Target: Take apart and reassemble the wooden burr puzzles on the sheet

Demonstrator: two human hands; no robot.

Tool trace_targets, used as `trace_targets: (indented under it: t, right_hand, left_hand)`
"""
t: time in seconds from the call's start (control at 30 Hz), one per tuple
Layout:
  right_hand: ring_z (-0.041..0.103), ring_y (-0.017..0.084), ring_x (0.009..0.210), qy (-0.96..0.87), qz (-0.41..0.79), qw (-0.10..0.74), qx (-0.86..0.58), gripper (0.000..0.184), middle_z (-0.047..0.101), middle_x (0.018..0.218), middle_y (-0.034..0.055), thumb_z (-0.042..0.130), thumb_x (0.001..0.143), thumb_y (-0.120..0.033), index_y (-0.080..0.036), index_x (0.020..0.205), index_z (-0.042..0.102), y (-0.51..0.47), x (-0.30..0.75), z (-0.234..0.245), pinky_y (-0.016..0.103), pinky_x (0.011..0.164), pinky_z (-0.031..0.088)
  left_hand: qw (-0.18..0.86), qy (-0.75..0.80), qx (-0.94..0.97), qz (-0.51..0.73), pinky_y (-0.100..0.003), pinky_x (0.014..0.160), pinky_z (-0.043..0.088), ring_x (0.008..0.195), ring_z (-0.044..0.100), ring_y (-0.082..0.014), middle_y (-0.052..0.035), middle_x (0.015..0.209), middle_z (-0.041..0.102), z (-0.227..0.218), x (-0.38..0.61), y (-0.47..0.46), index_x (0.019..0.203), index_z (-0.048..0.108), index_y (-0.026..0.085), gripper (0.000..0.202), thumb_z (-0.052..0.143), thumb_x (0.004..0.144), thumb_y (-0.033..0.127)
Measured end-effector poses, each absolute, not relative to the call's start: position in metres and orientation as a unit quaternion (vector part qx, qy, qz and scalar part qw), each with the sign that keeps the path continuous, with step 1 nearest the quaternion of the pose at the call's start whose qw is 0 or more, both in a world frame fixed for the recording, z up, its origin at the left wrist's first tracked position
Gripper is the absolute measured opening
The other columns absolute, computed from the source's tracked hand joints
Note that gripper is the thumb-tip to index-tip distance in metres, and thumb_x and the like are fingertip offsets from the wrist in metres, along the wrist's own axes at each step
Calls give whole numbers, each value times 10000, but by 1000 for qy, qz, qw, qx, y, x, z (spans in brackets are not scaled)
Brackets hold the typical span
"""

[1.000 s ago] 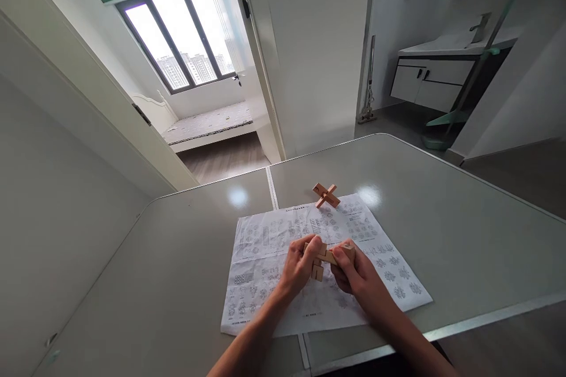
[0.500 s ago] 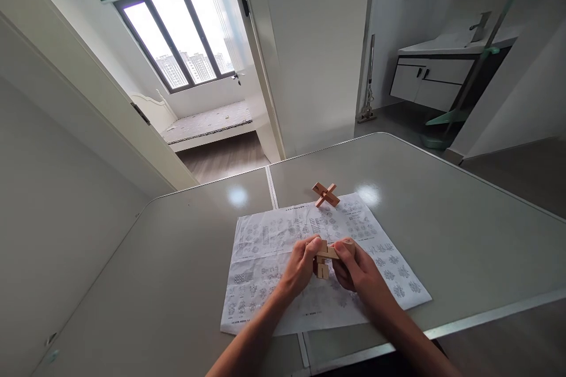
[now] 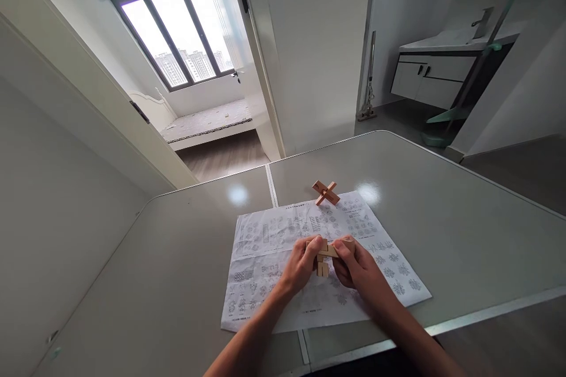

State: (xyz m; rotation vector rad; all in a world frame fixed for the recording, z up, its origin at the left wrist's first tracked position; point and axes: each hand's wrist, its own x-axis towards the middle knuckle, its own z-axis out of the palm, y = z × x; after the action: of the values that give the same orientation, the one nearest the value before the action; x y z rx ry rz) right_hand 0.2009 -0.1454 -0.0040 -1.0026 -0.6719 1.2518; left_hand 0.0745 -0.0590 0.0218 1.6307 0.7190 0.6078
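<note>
Pale wooden puzzle pieces (image 3: 322, 269) are held between my two hands, just above a printed sheet. My left hand (image 3: 302, 265) pinches the left side, its thumb on top of a block. On the other side, my right hand (image 3: 353, 260) grips a bar with the thumb along its upper face. The pieces sit against each other; fingers hide how they join. Beneath lies the creased white instruction sheet (image 3: 256, 235), covered in small diagrams. A reddish-brown wooden cross-shaped puzzle (image 3: 326, 193) stands at the sheet's far edge.
The grey table (image 3: 442, 218) extends around the sheet, with a seam down its middle. Behind it are a door frame, a room with a bed (image 3: 212, 121) and a window. A washbasin cabinet (image 3: 431, 73) and a mop (image 3: 369, 79) are at the back right.
Both hands stay nearly in place on the wooden pieces. The lower block has turned slightly, so a different marking shows on its end. The view has shifted a little.
</note>
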Motion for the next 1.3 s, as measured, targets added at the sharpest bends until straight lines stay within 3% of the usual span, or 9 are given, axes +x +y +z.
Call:
trace_targets:
  t: [0.33, 0.83, 1.3]
  right_hand:
    - [207, 65, 500, -285, 563, 651, -423, 573, 259, 610, -107, 678, 893, -672, -252, 748, 314, -143, 200, 1, 218, 448, 189]
    - [293, 99, 537, -309, 521, 668, -433, 476, 355, 631, -79, 631, 952, -623, -247, 791, 388, -146, 196, -4, 244, 490, 282]
    - [290, 101, 532, -303, 527, 670, -427, 532, 348, 617, -79, 681, 888, -672, -249, 763, 383, -147, 195, 3, 249, 482, 278]
  left_hand:
    - [573, 309, 714, 258, -259, 574, 292, 602, 303, -116, 41, 642, 330, 21, 74, -58, 674, 330, 215, 507, 415, 987, 605]
    - [607, 326, 686, 232, -268, 592, 315, 620, 332, -122, 39, 656, 386, 20, 73, -52, 687, 408, 205, 518, 450, 944, 653]
    - [605, 313, 694, 233, -266, 586, 300, 601, 315, -117, 44, 653, 355, 21, 73, -53, 687, 366, 214, 536, 456, 942, 676]
